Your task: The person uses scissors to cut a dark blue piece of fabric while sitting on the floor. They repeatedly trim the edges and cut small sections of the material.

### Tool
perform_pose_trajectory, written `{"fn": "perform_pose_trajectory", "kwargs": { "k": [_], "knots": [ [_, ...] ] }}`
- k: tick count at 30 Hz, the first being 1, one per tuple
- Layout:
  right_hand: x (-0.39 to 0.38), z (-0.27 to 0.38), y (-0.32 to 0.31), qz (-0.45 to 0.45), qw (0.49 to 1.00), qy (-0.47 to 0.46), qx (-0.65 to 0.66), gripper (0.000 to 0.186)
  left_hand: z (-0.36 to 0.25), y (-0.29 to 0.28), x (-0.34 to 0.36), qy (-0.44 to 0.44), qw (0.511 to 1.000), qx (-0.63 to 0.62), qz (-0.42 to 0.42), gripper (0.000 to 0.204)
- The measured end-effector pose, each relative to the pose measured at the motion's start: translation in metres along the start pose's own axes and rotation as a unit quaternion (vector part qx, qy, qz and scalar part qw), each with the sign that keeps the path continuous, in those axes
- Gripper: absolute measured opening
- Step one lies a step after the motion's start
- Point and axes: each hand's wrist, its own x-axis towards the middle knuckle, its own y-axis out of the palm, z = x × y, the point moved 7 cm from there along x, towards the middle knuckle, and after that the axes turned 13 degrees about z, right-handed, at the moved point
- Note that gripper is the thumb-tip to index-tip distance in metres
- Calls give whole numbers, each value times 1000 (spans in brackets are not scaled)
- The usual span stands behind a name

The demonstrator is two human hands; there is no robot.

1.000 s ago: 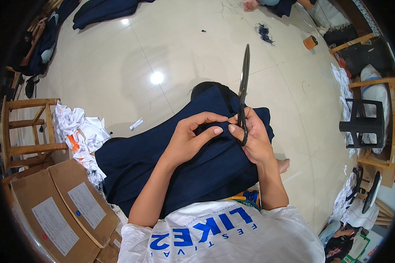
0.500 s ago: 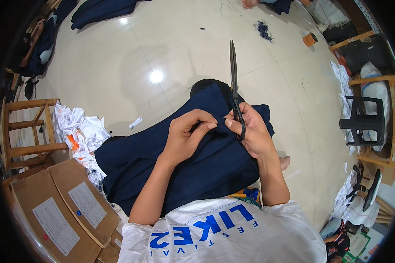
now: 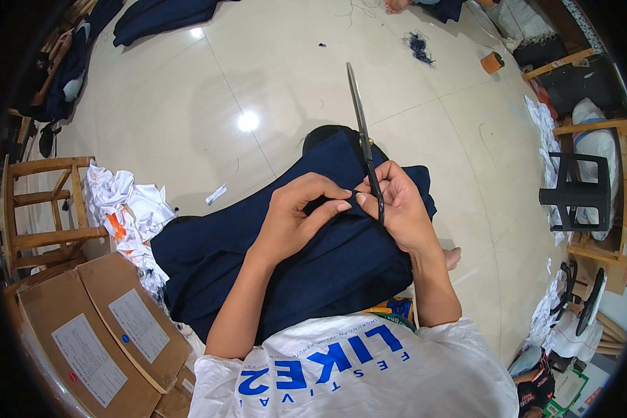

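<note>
Navy blue cloth (image 3: pixel 313 279) lies draped across my lap in folds. My right hand (image 3: pixel 400 209) grips black-handled scissors (image 3: pixel 360 111); their long metal blades are together and point away from me, tilted slightly left. The right thumb presses by the handle, close above the cloth. Facing it, my left hand (image 3: pixel 296 219) is curled over the cloth, thumb and forefinger brought near each other beside the right thumb. Whatever lies between those left fingertips is too small or dark to make out.
White fabric scraps (image 3: pixel 129 202) lie beside a wooden stool (image 3: pixel 49 202) on the left, near cardboard boxes (image 3: pixel 97 334). At right stands a black plastic stool (image 3: pixel 577 191). Farther off on the tiled floor are a tangle of dark thread (image 3: pixel 418 49) and an orange-brown spool (image 3: pixel 492 63).
The scissors' tips have swung left, turning with my right hand. My left fingertips have shifted slightly right, toward the right thumb, and parted a little. The cloth has barely moved.
</note>
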Motion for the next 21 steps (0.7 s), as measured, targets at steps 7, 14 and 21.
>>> {"fn": "perform_pose_trajectory", "kwargs": {
  "k": [7,14,21],
  "knots": [
    [5,6,-2,-17,998,27,-44,29,-1,-6,0,-17,998,54,-22,7],
    [4,6,-2,-18,1000,17,-6,31,3,-9,-4,-77,996,46,6,7],
    [3,9,-4,-39,998,19,-37,31,0,-8,-1,-105,991,50,66,11]
  ]
}}
